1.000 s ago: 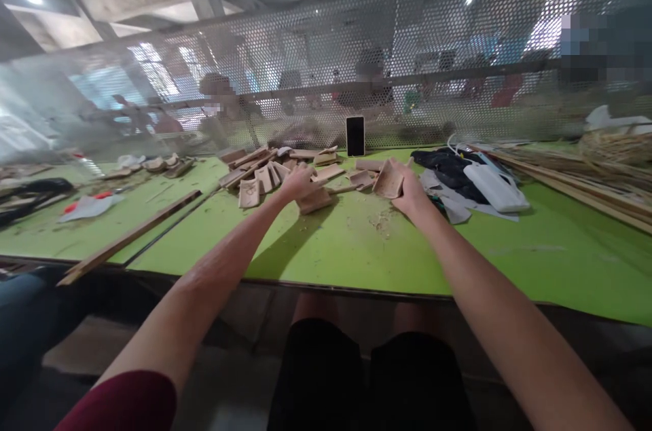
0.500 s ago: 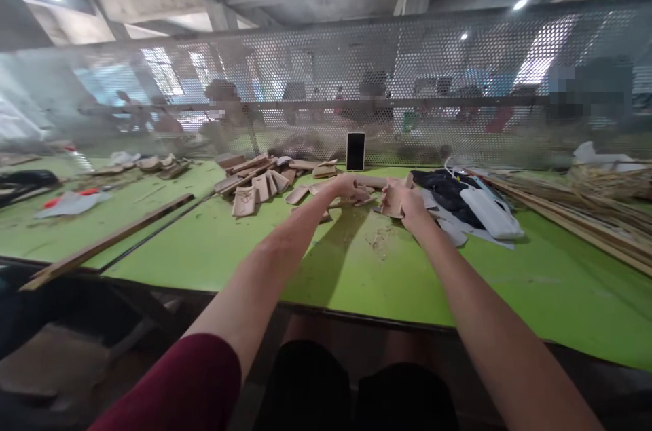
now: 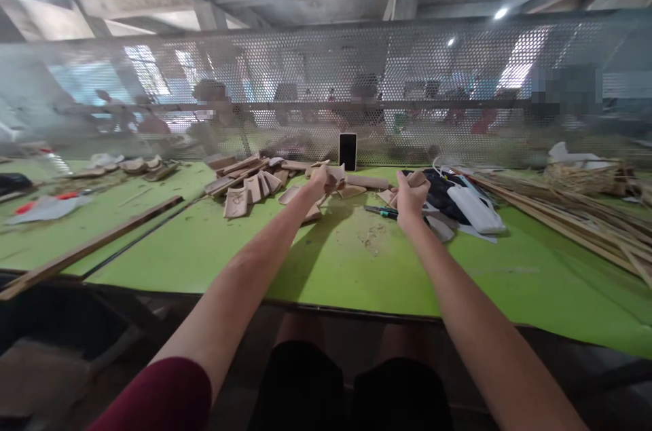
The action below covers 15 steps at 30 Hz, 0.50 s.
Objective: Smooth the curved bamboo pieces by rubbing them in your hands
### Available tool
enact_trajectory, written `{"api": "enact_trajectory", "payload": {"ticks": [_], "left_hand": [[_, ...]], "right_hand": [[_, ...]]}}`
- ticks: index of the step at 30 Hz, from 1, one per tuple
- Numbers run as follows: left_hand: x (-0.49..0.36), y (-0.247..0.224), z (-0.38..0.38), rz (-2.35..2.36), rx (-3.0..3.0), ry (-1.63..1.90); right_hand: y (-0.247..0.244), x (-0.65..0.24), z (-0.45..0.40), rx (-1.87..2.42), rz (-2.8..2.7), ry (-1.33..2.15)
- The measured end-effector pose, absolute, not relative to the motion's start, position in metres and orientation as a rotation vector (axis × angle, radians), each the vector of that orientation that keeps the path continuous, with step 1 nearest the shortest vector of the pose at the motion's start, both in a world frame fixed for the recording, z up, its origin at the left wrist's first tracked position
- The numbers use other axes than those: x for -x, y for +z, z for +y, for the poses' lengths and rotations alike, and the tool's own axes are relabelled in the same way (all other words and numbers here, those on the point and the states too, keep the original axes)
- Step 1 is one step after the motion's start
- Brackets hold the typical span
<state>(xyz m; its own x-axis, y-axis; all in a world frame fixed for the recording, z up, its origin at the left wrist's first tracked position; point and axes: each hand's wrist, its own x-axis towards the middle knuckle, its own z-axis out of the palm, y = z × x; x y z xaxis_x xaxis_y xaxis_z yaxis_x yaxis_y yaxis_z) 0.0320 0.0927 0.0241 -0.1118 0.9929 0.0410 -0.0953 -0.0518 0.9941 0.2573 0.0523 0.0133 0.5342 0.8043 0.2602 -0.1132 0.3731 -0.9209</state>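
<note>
Curved bamboo pieces are in both hands, above the far middle of the green table (image 3: 346, 268). My left hand (image 3: 318, 181) is closed round a short curved bamboo piece (image 3: 336, 176), its fingers partly hidden. To the right, my right hand (image 3: 410, 197) grips another bamboo piece (image 3: 418, 179). Between the hands lies a rounded bamboo length (image 3: 369, 182). Just left of my right wrist is a slim dark tool with a teal part (image 3: 382, 212), probably a cutter; its kind is hard to make out.
A pile of bamboo pieces (image 3: 249, 190) lies left of my hands. A phone-like device (image 3: 348, 151) stands against the perforated metal screen (image 3: 305, 105). On the right are a white bottle-like object (image 3: 476, 209), dark cloth (image 3: 441, 193) and long bamboo strips (image 3: 555, 214). Shavings (image 3: 373, 238) lie in front.
My hands have moved apart, the left one leftward. The bamboo piece in my right hand has been tilted, and the dark tool beside it now shows. The view has shifted slightly right.
</note>
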Motion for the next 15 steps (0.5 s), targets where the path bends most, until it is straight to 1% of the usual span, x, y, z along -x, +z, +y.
{"api": "enact_trajectory", "payload": {"ticks": [7,12,15], "left_hand": [[-0.015,0.031,0.074,0.952,-0.787,1.400],[-0.012,0.039,0.058,0.818,-0.708,1.461],[-0.023,0.044,0.044,0.715,-0.676,1.480]], "right_hand": [[0.012,-0.250,0.051,0.979,-0.835,0.789],[0.021,-0.249,0.041,0.861,-0.838,1.047],[0.020,-0.245,0.033,0.814,-0.933,1.181]]}}
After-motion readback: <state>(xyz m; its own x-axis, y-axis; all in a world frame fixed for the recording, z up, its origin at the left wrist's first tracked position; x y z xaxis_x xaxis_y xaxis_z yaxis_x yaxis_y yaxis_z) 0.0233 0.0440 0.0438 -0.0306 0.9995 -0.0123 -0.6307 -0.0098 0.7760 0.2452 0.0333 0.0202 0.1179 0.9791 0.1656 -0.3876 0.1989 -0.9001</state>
